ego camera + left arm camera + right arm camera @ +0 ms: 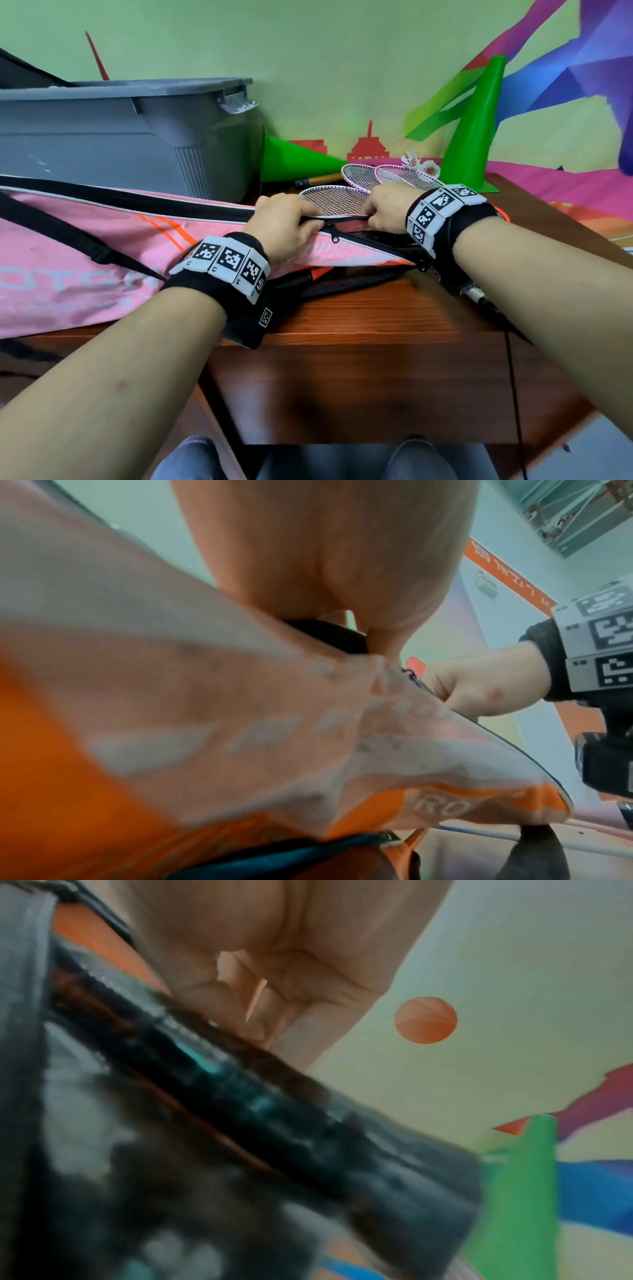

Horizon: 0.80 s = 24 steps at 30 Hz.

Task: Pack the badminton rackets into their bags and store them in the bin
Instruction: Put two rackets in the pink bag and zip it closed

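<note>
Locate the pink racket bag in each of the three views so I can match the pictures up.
Head: the pink racket bag lies across the table from the left edge to centre, both hands at its zipper.
Left wrist: it fills the left and centre of the picture, pink with orange panels, blurred.
Right wrist: only an orange patch at upper left, probably the bag; too blurred to be sure.
Shared landmark: the upright green cone.
</note>
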Each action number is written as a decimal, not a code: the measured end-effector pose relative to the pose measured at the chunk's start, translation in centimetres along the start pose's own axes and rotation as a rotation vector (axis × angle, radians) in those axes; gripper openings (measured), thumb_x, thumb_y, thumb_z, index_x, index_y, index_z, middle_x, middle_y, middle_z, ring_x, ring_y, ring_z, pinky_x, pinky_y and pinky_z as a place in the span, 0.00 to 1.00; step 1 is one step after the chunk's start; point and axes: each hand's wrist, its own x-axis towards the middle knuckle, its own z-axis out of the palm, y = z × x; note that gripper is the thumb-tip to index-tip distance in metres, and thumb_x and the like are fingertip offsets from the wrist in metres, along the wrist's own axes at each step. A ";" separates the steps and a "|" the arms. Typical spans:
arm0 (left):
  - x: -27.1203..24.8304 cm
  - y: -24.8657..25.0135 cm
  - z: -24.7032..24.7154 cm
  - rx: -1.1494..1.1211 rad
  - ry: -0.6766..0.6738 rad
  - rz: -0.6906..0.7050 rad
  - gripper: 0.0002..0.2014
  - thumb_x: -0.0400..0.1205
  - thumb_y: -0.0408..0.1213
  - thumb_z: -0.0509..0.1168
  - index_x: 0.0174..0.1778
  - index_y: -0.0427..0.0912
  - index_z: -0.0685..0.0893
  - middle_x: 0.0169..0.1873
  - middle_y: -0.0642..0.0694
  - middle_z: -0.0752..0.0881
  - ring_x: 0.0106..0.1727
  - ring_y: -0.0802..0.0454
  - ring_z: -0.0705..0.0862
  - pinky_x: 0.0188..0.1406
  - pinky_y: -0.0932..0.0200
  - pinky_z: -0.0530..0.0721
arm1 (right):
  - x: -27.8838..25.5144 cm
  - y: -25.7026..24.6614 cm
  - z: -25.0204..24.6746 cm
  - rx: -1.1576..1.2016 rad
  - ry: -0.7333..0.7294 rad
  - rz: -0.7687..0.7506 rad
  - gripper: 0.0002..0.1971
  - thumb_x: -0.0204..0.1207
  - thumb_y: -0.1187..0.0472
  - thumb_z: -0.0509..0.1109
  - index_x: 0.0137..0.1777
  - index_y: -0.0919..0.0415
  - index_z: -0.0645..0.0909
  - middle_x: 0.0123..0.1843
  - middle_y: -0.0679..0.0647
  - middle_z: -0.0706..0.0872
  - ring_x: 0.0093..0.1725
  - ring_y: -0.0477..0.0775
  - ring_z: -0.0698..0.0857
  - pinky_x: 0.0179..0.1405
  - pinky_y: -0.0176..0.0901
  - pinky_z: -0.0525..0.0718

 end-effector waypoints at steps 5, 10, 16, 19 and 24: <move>-0.8 -0.3 -0.4 0.022 0.032 0.000 0.10 0.82 0.45 0.62 0.51 0.49 0.88 0.49 0.49 0.84 0.57 0.43 0.78 0.53 0.51 0.67 | -0.8 2.1 0.2 0.130 0.009 0.107 0.09 0.75 0.64 0.69 0.50 0.59 0.89 0.48 0.56 0.90 0.43 0.52 0.82 0.44 0.37 0.78; -1.3 0.5 -0.3 0.095 0.088 -0.029 0.10 0.82 0.45 0.61 0.51 0.49 0.87 0.49 0.51 0.84 0.56 0.43 0.77 0.50 0.52 0.64 | -1.1 1.5 0.1 0.230 -0.017 0.122 0.12 0.73 0.53 0.75 0.45 0.62 0.90 0.35 0.56 0.85 0.38 0.52 0.80 0.29 0.34 0.73; -1.8 1.6 0.4 0.097 0.107 -0.015 0.12 0.81 0.44 0.61 0.51 0.48 0.88 0.49 0.51 0.85 0.55 0.43 0.76 0.45 0.55 0.57 | -1.2 0.0 0.9 0.051 -0.074 0.150 0.27 0.69 0.40 0.73 0.38 0.69 0.85 0.30 0.59 0.80 0.33 0.57 0.78 0.28 0.39 0.70; -1.8 1.6 0.3 0.077 0.077 0.018 0.10 0.82 0.44 0.63 0.53 0.49 0.88 0.51 0.51 0.85 0.55 0.43 0.77 0.47 0.54 0.59 | -0.7 -0.1 1.7 -0.021 -0.055 0.157 0.25 0.70 0.39 0.71 0.30 0.64 0.79 0.25 0.54 0.75 0.32 0.58 0.78 0.30 0.40 0.72; -1.6 1.7 0.1 0.070 0.051 0.050 0.11 0.82 0.45 0.63 0.53 0.49 0.88 0.50 0.50 0.85 0.56 0.43 0.77 0.47 0.54 0.60 | -0.5 1.2 2.1 -0.043 -0.081 0.283 0.19 0.71 0.45 0.69 0.46 0.63 0.82 0.42 0.59 0.82 0.43 0.60 0.80 0.40 0.41 0.75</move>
